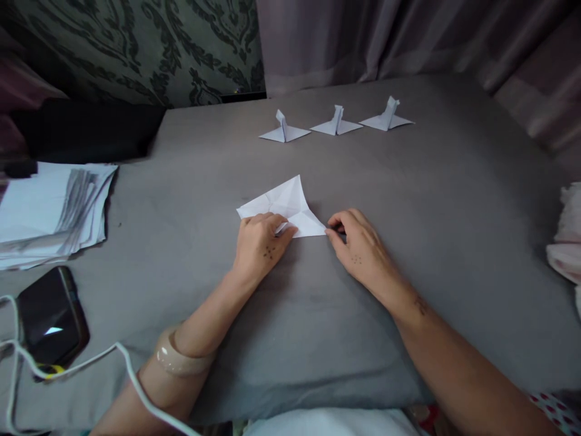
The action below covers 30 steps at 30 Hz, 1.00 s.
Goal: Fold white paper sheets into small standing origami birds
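Note:
A creased sheet of white paper (290,197) lies partly folded on the grey cloth in front of me. My left hand (264,241) is closed on its near left edge, thumb and fingers pinching the paper and covering part of it. With thumb and forefinger, my right hand (356,242) pinches the paper's right corner. Beyond the sheet stand three folded paper figures in a row: the left figure (284,130), the middle figure (336,124) and the right figure (388,118). Each has flat pointed sides and an upright narrow part.
A stack of white paper (36,200) lies at the left, in front of a black item (91,130). Nearer me is a dark phone (53,315). A white cable (131,369) runs past it and over my left forearm. Pale fabric (567,236) sits at the right edge.

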### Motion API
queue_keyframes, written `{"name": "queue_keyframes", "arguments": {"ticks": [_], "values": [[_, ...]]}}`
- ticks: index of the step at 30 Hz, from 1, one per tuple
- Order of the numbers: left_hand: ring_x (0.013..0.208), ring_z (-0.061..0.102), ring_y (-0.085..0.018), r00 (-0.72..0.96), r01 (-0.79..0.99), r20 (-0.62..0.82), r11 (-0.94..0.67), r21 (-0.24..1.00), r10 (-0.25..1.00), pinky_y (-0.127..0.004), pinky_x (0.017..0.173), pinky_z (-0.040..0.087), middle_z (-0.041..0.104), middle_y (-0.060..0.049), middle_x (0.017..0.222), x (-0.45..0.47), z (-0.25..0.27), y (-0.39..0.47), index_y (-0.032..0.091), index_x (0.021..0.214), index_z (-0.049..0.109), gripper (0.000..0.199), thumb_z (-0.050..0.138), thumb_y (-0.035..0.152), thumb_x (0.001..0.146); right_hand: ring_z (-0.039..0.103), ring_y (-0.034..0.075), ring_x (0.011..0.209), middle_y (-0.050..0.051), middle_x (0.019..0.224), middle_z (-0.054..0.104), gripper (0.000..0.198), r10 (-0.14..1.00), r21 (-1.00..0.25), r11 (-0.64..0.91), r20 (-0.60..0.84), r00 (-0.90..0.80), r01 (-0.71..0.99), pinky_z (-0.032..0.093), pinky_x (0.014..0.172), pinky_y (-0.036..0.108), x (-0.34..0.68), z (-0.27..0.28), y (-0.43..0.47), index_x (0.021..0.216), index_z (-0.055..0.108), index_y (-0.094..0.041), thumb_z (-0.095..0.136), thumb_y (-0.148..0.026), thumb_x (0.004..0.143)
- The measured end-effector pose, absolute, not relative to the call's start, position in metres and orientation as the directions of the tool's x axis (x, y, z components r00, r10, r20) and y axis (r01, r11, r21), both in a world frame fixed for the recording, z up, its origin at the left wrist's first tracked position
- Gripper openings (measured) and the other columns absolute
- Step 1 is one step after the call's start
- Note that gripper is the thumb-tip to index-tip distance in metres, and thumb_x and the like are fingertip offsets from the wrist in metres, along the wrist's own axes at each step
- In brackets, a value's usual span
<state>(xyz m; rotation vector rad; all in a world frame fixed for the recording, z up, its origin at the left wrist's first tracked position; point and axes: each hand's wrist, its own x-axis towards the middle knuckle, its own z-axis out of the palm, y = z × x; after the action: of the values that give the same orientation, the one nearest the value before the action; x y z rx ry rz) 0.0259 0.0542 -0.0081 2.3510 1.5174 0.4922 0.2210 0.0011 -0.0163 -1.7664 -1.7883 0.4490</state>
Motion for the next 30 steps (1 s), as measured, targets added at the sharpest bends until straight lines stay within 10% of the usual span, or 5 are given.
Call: {"name": "queue_keyframes", "arguments": {"ticks": [6, 14, 23, 30], "values": [[0.078, 0.064, -0.021, 0.39, 0.828, 0.119, -0.405, 0.389, 0.913, -0.033, 0.076, 0.043, 0.07, -0.004, 0.077, 0.026, -0.01, 0.054, 0.019, 0.087, 0.071, 0.018, 0.061, 0.034, 0.087, 0.059, 0.018, 0.09, 0.005, 0.095, 0.061, 0.021, 0.939, -0.678, 0.263, 0.342, -0.022, 0.686, 0.047, 0.083, 0.031, 0.199, -0.007, -0.005, 0.095, 0.055, -0.021, 0.042, -0.006, 0.088], [0.078, 0.064, -0.02, 0.399, 0.823, 0.118, -0.412, 0.391, 0.909, -0.033, 0.076, 0.042, 0.069, -0.004, 0.077, 0.026, -0.01, 0.054, 0.019, 0.087, 0.071, 0.018, 0.06, 0.034, 0.088, 0.059, 0.016, 0.083, 0.003, 0.089, 0.061, 0.019, 0.97, -0.737, 0.222, 0.236, -0.064, 0.638, 0.047, 0.078, 0.028, 0.194, -0.018, 0.005, 0.091, 0.055, -0.021, 0.044, -0.006, 0.085], [0.066, 0.056, -0.014, 0.384, 0.616, -0.029, -0.232, 0.753, 0.923, -0.024, 0.06, 0.04, 0.068, -0.001, 0.075, 0.009, 0.003, 0.059, 0.017, 0.085, 0.072, 0.032, 0.057, 0.045, 0.087, 0.057, 0.022, 0.099, 0.009, 0.107, 0.062, 0.036, 0.95, -0.57, 0.302, 0.244, -0.194, 0.764, 0.047, 0.085, 0.035, 0.194, -0.015, -0.007, 0.105, 0.061, -0.02, 0.037, -0.002, 0.085], [0.068, 0.054, -0.013, 0.573, 0.512, -0.075, -0.285, 0.811, 0.816, -0.023, 0.061, 0.04, 0.064, -0.002, 0.075, -0.02, 0.012, 0.067, 0.015, 0.083, 0.07, 0.038, 0.052, 0.047, 0.091, 0.056, 0.023, 0.1, 0.01, 0.109, 0.061, 0.039, 0.938, -0.537, 0.337, 0.265, -0.224, 0.773, 0.048, 0.086, 0.036, 0.194, -0.018, -0.009, 0.107, 0.064, -0.018, 0.038, 0.0, 0.083]]}}
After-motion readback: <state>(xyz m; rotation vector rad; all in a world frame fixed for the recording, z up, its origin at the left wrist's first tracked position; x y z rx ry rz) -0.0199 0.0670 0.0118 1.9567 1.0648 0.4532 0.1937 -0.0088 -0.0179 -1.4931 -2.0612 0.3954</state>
